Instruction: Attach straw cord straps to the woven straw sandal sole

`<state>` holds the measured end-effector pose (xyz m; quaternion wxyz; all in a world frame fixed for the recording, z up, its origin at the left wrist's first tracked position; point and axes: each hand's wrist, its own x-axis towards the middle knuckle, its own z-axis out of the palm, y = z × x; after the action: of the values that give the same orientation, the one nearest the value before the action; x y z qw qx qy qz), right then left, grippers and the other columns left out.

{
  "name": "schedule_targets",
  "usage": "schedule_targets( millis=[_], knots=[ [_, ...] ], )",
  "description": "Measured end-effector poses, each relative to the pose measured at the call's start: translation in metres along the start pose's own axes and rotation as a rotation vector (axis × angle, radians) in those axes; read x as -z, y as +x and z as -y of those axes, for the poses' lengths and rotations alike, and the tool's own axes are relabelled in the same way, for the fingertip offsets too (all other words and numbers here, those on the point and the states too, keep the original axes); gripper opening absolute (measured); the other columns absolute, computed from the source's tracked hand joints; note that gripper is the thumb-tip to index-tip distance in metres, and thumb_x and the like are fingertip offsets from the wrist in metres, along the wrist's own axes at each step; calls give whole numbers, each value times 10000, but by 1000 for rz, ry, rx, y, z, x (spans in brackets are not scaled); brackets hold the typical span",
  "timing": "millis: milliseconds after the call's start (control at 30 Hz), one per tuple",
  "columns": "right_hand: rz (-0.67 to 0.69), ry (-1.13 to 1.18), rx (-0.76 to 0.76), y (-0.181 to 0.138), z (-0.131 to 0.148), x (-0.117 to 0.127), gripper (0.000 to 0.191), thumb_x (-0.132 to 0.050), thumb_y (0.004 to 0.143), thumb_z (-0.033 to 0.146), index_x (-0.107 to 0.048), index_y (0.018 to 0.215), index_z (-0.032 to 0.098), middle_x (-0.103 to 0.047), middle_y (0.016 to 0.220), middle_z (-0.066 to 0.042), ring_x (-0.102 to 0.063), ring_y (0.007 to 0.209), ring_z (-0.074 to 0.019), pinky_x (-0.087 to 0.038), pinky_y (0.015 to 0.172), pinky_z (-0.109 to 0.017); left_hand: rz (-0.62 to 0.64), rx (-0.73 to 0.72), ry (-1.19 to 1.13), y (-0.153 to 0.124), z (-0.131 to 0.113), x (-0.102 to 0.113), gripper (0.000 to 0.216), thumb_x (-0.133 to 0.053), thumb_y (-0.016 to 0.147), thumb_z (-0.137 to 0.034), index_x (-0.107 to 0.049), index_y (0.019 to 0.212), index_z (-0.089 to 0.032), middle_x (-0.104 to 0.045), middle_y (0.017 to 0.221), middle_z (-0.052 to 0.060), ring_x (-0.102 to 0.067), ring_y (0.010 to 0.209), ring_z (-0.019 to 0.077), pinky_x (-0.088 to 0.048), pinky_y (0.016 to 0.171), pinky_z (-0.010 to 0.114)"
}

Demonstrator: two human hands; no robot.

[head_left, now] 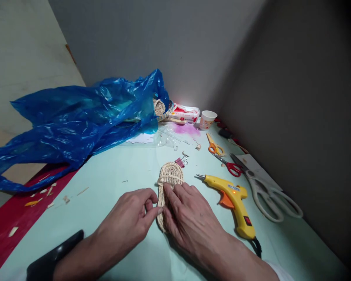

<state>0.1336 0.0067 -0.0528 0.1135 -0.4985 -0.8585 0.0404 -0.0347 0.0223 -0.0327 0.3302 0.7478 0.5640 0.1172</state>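
A small slipper-shaped piece of coiled, braided straw (pixel 171 171) lies flat, its rounded end away from me and a strap-like strand across it. My right hand (pixel 190 212) rests on top, fingers stretched out and pressing it down, hiding much of its right side. At its left edge, my left hand (pixel 136 212) has its fingers curled, with thumb and forefinger at the braid's rim. Beyond the piece sits a pink binder clip (pixel 180 162). To the right lies a yellow hot glue gun (pixel 232 191) with an orange trigger and a lit light, its nozzle towards the straw piece.
Right of the glue gun lie large grey-handled scissors (pixel 266 191), red-handled scissors (pixel 233 168) and orange scissors (pixel 215 147). A paper cup (pixel 207 120) and a red-white packet (pixel 187 113) stand behind. A blue plastic bag (pixel 90 117) covers the back left, with coiled straw (pixel 159 107) beside it.
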Motion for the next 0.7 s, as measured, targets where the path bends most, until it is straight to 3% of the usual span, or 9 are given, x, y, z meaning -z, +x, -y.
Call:
schedule_targets(
  millis=[200, 333, 433, 533, 633, 700],
  knots=[
    [7, 7, 10, 1, -3, -1, 342, -386, 960, 214, -554, 1233, 94, -620, 980, -124, -540, 890, -286, -454, 817, -456, -27, 47, 81, 0, 0, -7, 153, -470, 883, -306, -592, 886, -214, -626, 820, 25, -554, 725, 205, -388, 664, 327],
    [9, 42, -12, 3, -4, 0, 310, -358, 957, 176, -586, 1160, 118, -618, 933, -112, -537, 850, -276, -451, 783, -447, -3, 80, 26, 0, -4, -9, 125, -472, 858, -288, -576, 855, -217, -615, 823, 22, -545, 661, 182, -402, 632, 319],
    [25, 88, -42, 3, -4, 2, 299, -346, 955, 166, -596, 1117, 136, -615, 924, -107, -534, 845, -272, -447, 777, -442, 50, 163, -294, 1, -5, -11, 138, -484, 856, -325, -543, 920, -217, -606, 793, -5, -574, 563, 145, -410, 569, 291],
    [53, 104, -58, 3, -5, 4, 306, -334, 957, 174, -600, 1107, 144, -610, 919, -109, -530, 850, -281, -445, 779, -460, 84, 259, -681, 5, -2, -13, 330, -535, 825, -394, -459, 1075, -193, -622, 761, -2, -600, 517, 130, -363, 469, 239],
    [33, 154, -62, 2, -7, 3, 308, -332, 955, 185, -598, 1105, 144, -601, 907, -113, -529, 833, -284, -453, 748, -462, 83, 345, -887, 9, -2, -14, 513, -603, 756, -450, -410, 1134, -163, -636, 734, 11, -423, 367, 64, -180, 352, 201],
    [-23, 199, -67, 1, -7, 0, 310, -335, 961, 204, -591, 1125, 144, -595, 901, -115, -532, 814, -280, -459, 717, -450, 79, 371, -962, 12, -5, -13, 489, -623, 760, -446, -427, 1110, -166, -609, 710, -14, -280, 339, 22, -100, 345, 191]
  ],
)
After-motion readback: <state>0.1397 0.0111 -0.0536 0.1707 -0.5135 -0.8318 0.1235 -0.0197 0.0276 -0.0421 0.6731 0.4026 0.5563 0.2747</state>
